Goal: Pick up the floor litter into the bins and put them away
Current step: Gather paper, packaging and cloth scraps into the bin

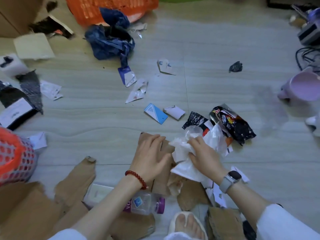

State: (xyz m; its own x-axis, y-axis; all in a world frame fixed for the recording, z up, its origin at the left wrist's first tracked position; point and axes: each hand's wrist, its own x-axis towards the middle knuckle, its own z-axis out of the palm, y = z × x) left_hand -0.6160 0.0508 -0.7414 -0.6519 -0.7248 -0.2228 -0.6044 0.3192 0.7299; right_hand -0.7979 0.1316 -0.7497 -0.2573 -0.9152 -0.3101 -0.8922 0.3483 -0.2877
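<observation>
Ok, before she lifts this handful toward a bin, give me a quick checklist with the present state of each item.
1. Right hand grips the white plastic wrapper: ok.
2. Left hand holds the brown cardboard piece: cannot tell, fingers rest over it.
3. A bin within reach, the orange mesh basket: ok.
4. Floor litter all gathered: not ok, the blue tag and black snack packet remain.
5. Plastic bottle picked up: not ok.

- White plastic bag: crumpled, gripped by the right hand.
- Cardboard piece: brown, flat under the left hand.
- Black snack wrapper: crinkled, on the floor just beyond the bag.
- Blue card: flat, mid-floor.
- Plastic bottle: clear, purple cap, lying on its side.
- Orange basket: at the top edge.
</observation>
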